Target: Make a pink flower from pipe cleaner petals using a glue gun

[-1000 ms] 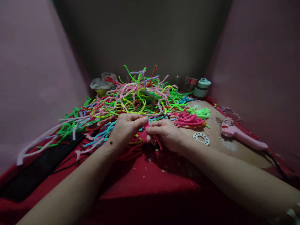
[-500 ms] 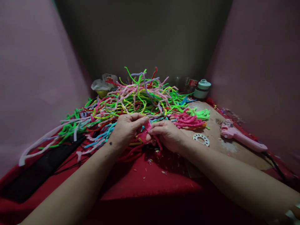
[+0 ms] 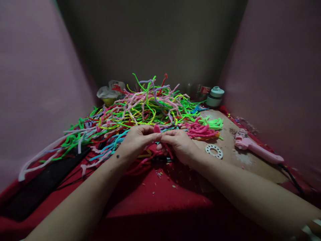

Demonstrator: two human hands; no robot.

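Observation:
Between my two hands is a dark pink pipe cleaner [image 3: 156, 129], bent so that its upper end shows above the fingers. My left hand [image 3: 140, 137] pinches it from the left with thumb and forefinger. From the other side my right hand [image 3: 177, 140] grips it, and a length hangs below those fingers. The fingertips of both hands meet, so the part between them is hidden. Just behind lies a large tangled heap of pipe cleaners [image 3: 150, 107] in green, pink, yellow, blue and red.
On the right, a brown board [image 3: 230, 157] bears a pink glue gun [image 3: 258, 150], a white ring with holes [image 3: 214, 151] and bundles of pink pipe cleaners [image 3: 202, 130]. A mint bottle [image 3: 215, 96] stands behind. A black flat item [image 3: 45, 184] lies left on the red cloth [image 3: 160, 201].
My left fingers have come down and closed in against the right fingertips. The pink piece's upper end now stands up above them. The view has shifted slightly.

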